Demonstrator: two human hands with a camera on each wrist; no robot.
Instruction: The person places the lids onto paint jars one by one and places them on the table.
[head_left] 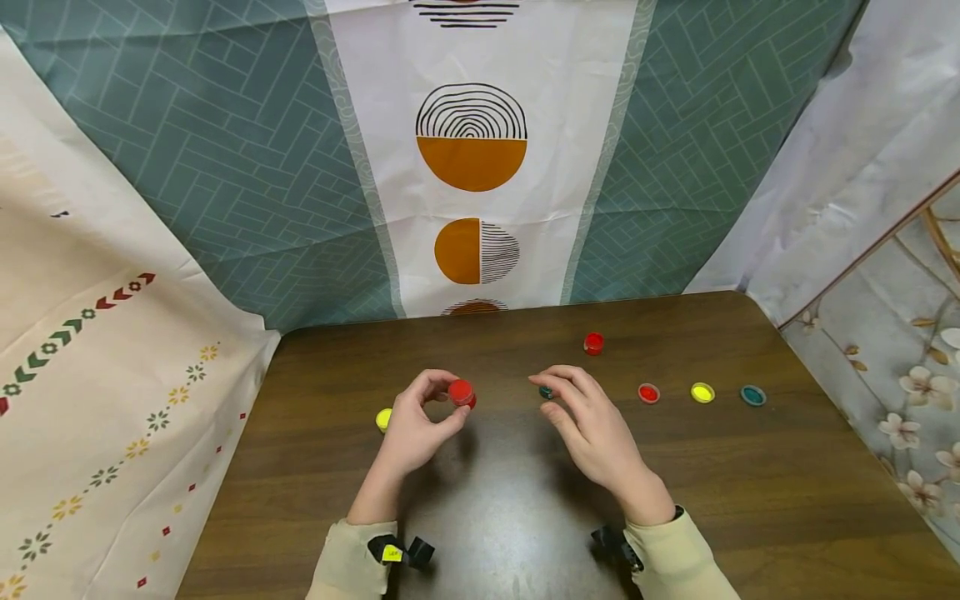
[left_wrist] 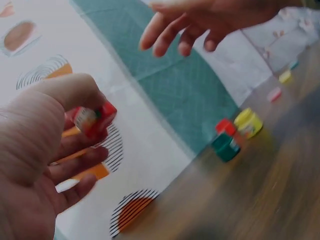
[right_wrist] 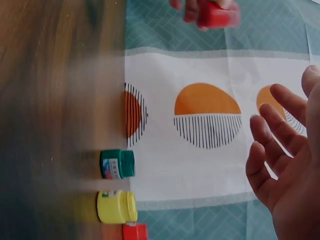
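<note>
My left hand (head_left: 424,419) pinches a small red jar (head_left: 461,392) between thumb and fingers, lifted above the table; the left wrist view shows the same red jar (left_wrist: 93,120) at my left hand's (left_wrist: 40,165) fingertips. My right hand (head_left: 579,410) hovers open with spread, relaxed fingers just right of a small green jar (head_left: 546,392) and holds nothing. In the right wrist view my right hand (right_wrist: 282,165) is empty, and a green jar (right_wrist: 117,164), a yellow jar (right_wrist: 116,206) and a red jar (right_wrist: 135,232) stand in a row.
On the dark wooden table (head_left: 750,500), a yellow jar (head_left: 383,418) peeks out left of my left hand and another red jar (head_left: 593,343) stands farther back. Red (head_left: 648,393), yellow (head_left: 702,392) and teal (head_left: 753,395) lids lie in a row at right. A patterned cloth backdrop (head_left: 472,167) hangs behind.
</note>
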